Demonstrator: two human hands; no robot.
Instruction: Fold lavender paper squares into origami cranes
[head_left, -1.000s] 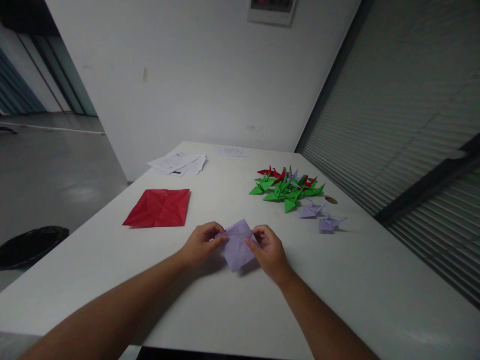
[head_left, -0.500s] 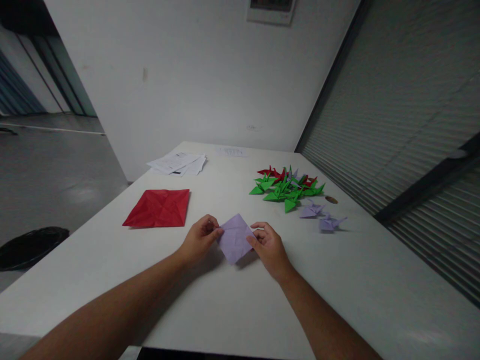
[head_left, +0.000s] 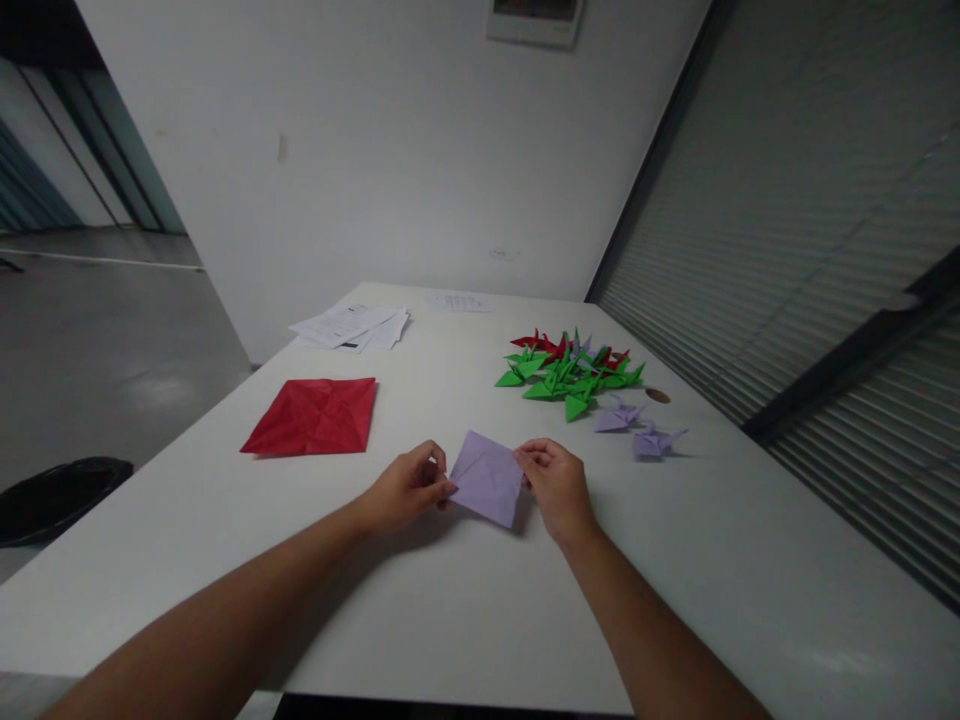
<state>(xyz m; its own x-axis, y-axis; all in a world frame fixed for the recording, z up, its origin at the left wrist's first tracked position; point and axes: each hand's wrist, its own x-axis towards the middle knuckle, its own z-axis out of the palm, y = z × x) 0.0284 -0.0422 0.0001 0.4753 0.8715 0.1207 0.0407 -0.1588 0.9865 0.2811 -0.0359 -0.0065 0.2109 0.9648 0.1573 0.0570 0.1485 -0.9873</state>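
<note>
A lilac sheet of origami paper, roughly square with faint creases, is held between both hands just above the white table. My left hand pinches its left edge between thumb and fingers. At the upper right corner, my right hand grips the sheet with thumb and fingertips; some of those fingers are hidden behind one another. To the right of my right hand stand two folded lilac paper cranes.
A heap of green and red paper cranes lies at the back right, near a small brown disc. Creased red paper rests on the left. White printed sheets lie farther back. A black-lined bin stands beyond the left edge.
The lilac paper has turned from a diamond to a more squared position and shifted slightly right. My right hand has moved from its right side to the upper right corner.
</note>
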